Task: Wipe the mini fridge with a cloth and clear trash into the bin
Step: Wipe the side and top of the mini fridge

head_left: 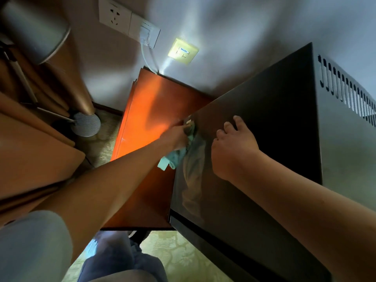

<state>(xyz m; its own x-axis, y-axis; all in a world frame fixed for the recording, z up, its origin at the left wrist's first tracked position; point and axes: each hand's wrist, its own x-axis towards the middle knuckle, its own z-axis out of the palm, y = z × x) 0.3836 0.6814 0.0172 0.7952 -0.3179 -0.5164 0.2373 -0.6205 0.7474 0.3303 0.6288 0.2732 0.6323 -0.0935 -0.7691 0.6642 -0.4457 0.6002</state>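
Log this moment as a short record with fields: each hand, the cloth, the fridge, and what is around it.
left hand: left hand grips the cloth against the fridge's left side
right hand: right hand rests on the fridge top, fingers loosely spread
cloth: light teal cloth, bunched, a tail hanging below the hand
fridge: dark mini fridge, vent slots on its rear panel
support: wooden cabinet beside and under the fridge
wall: wall sockets with a white plug in one
bin: not identifiable
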